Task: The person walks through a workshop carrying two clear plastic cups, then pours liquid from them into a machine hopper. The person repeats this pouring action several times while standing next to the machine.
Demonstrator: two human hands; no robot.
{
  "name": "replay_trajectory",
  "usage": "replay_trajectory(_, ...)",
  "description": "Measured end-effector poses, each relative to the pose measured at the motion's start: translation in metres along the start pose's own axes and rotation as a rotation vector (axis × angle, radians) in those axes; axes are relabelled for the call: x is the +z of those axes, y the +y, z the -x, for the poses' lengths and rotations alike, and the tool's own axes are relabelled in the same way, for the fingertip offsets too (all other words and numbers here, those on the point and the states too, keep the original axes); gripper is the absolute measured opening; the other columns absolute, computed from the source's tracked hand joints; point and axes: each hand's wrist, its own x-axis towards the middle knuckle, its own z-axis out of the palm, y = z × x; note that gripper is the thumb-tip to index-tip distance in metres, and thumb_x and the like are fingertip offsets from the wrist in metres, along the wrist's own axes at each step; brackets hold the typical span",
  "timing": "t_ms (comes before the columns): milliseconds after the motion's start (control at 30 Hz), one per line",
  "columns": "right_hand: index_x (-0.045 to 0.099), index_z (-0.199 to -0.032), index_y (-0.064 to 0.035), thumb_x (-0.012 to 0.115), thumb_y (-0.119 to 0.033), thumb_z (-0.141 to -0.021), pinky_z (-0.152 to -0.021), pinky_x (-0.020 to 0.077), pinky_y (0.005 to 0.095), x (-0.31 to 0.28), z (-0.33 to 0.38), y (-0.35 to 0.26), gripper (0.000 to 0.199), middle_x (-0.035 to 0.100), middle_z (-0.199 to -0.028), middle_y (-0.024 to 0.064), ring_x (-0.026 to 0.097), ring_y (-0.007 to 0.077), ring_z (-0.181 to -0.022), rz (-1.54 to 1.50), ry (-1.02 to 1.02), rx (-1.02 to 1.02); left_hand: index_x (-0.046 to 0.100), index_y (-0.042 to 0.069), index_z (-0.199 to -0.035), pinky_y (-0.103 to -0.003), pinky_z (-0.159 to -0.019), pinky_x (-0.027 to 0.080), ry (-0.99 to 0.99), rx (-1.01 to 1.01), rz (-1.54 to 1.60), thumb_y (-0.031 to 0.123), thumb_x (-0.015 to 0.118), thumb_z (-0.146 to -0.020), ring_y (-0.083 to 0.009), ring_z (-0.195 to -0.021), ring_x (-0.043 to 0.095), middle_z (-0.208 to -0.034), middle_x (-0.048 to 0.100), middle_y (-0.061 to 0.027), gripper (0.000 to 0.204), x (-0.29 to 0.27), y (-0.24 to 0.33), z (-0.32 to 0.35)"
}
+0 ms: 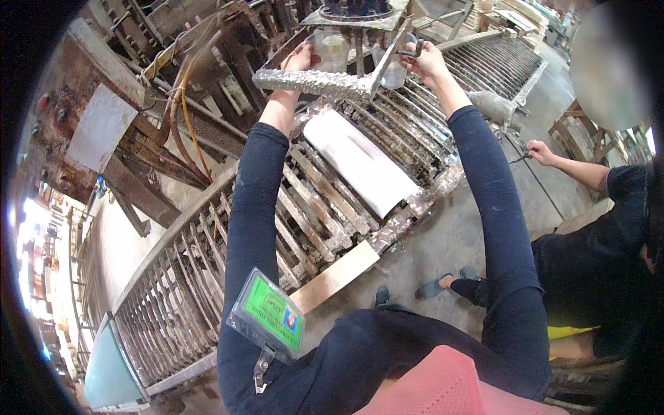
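Both my arms reach far forward to a crusted metal frame (315, 82) above a slatted metal rack. My left hand (298, 58) is behind the frame's left side, fingers curled beside a clear plastic container (330, 51); the frame partly hides what they grip. My right hand (426, 63) is closed on a small black handle (413, 48) at the frame's right side. Another clear plastic container (392, 71) is just left of it. Below the frame, a smooth white slab (360, 162) lies slantwise on the rack, apart from both hands.
The slatted rack (169, 315) runs from lower left to upper right, with a wooden board (335, 277) at its near edge. Hoses (185, 114) and rusty machinery stand at left. A co-worker (595, 228) at right holds a thin tool. An ID badge (266, 311) hangs by my left arm.
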Motion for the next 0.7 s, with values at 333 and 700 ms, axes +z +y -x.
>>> replay_trajectory(333, 0.040, -0.094, -0.0068, 0.046, -0.006, -0.086, -0.057, 0.0563, 0.0465, 0.005, 0.005, -0.005, 0.010, 0.054, -0.084, 0.0131, 0.061, 0.0293, -0.068, -0.036, 0.135, -0.061, 0.057, 0.011, -0.116, -0.025, -0.060, 0.043, -0.008, 0.015, 0.107, 0.034, 0.052, -0.090, -0.0103, -0.066, 0.054, -0.077, 0.061, -0.0017, 0.035, -0.002, -0.017, -0.021)
replay_trajectory(700, 0.037, -0.089, -0.0085, 0.056, -0.006, -0.082, -0.046, 0.0543, 0.0385, 0.007, 0.007, -0.008, 0.021, 0.051, -0.074, 0.0082, 0.060, 0.0222, -0.052, -0.083, 0.135, -0.046, 0.054, 0.009, -0.118, -0.022, -0.063, 0.042, -0.139, 0.103, 0.047, 0.033, 0.051, -0.091, -0.0091, -0.066, 0.051, -0.077, 0.058, -0.0001, 0.036, -0.005, -0.020, -0.033)
